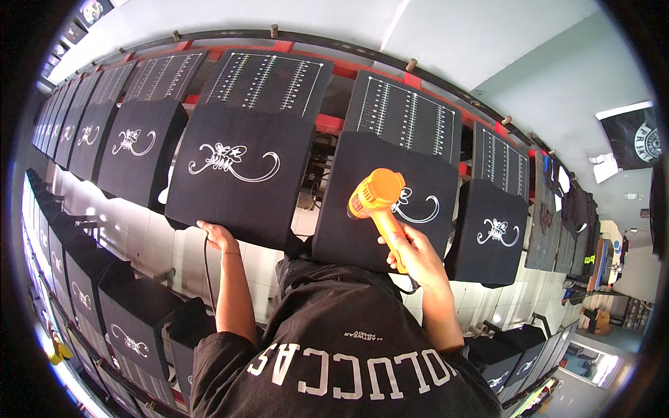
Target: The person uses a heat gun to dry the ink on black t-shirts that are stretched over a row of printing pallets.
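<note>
We see the right hand (417,252) wrapped closed around the handle of an orange heat gun (376,195), whose barrel points down at the white swirl print (417,205) on the black garment panel (380,202) directly beneath it, the nozzle close to the fabric though we cannot tell if it touches. The left hand (214,235) rests at the near edge of the neighbouring black panel (240,171), to the left of the gun; its fingers curl over that edge, gripping the cloth lightly, and a thin bracelet sits on the wrist. A dark cord (207,275) hangs down just beside the left forearm. Beyond the left hand, that panel carries its own white swirl print (233,161), and above both panels lie black boards ruled with white measuring lines (268,82), set against a red frame (327,122). Further out to the left and right of the hands, a long curved row of more black panels (139,150) with the same white design runs away along the line, with one more to the right of the gun (495,233). Below the forearms we see the person's own black shirt (334,348) with white lettering, and to the lower left a second row of black printed panels (129,320) over a pale tiled floor (132,237).
</note>
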`<move>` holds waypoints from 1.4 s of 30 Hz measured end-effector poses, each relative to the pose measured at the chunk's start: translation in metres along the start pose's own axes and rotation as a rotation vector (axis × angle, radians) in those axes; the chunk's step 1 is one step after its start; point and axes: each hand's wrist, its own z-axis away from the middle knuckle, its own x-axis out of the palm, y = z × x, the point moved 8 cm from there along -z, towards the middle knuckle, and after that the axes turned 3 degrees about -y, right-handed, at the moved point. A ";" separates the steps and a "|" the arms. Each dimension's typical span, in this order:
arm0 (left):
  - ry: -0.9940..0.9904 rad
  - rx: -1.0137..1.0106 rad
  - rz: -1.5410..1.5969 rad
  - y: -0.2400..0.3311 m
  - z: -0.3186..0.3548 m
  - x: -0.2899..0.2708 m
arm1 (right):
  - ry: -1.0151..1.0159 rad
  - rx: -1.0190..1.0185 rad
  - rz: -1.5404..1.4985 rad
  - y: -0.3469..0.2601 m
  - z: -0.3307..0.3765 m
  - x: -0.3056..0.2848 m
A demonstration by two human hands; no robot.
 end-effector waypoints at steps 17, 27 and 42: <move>-0.028 -0.028 -0.079 0.002 0.006 0.001 | 0.021 -0.050 -0.003 -0.012 -0.017 0.006; -0.002 -0.029 -0.090 0.011 0.019 0.000 | -0.021 -0.022 0.037 -0.005 -0.009 0.007; -0.059 -0.021 -0.032 0.008 0.014 0.003 | 0.170 -0.084 0.057 0.004 0.003 -0.035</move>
